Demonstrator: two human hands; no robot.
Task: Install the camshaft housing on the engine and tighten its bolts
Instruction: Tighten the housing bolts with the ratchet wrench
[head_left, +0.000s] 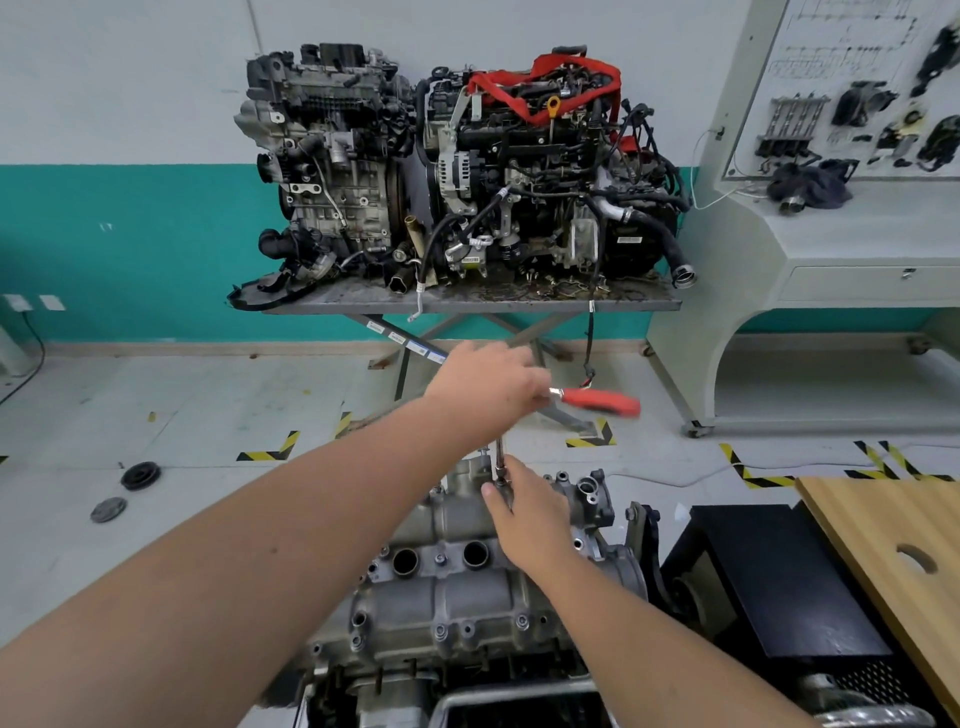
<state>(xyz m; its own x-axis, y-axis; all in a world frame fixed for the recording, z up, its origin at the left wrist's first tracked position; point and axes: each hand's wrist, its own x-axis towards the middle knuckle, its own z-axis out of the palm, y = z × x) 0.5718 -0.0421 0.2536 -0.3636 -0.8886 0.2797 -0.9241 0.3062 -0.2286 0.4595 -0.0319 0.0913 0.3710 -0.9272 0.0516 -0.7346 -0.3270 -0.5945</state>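
The left hand (483, 384) grips the ratchet (597, 401) head; the right hand (524, 512) pinches its extension (500, 457) at a bolt. The camshaft housing (452, 571) looks rigid, heavy cast metal, best held by its ends

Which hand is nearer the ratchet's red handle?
Left. The left hand grips the ratchet at its head, right beside the red handle. The right hand is lower, at the extension's foot on the camshaft housing.
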